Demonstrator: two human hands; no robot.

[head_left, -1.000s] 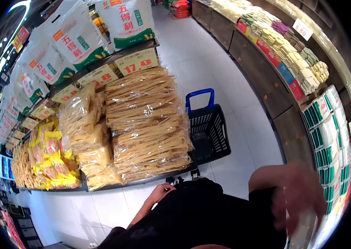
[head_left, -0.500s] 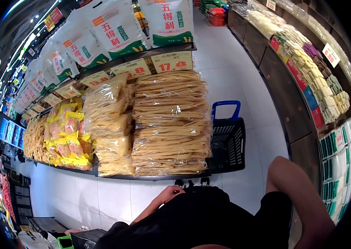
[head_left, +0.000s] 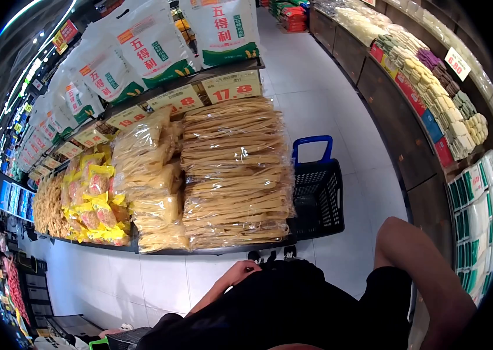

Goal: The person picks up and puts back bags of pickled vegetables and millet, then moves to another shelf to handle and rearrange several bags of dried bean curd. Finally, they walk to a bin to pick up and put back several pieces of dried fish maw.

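Observation:
My left hand (head_left: 242, 270) is at my waist, close against my black clothes, its fingers curled in. A small dark spot shows at the fingertips; I cannot make out what, if anything, is held. My right arm (head_left: 410, 245) is bent with the elbow forward, and its hand lies outside the picture. In front of me, clear-wrapped bundles of long tan dried sticks (head_left: 235, 175) are stacked on the display. Beside them lie paler wrapped packs (head_left: 147, 181). Past the display's right end is a black shopping basket (head_left: 340, 198) with a blue handle (head_left: 313, 140).
Yellow packets (head_left: 98, 204) fill the display's left part. White flour bags (head_left: 153, 49) stand behind price cards (head_left: 232, 87). Along the right wall runs a dark counter (head_left: 398, 122) with packaged goods. Another basket (head_left: 127, 337) is at lower left. Pale floor tiles (head_left: 316, 87) form the aisle.
The view has shifted slightly, so the shelf and price cards sit a little further left. My left hand stays curled at my waist, and my right arm stays bent.

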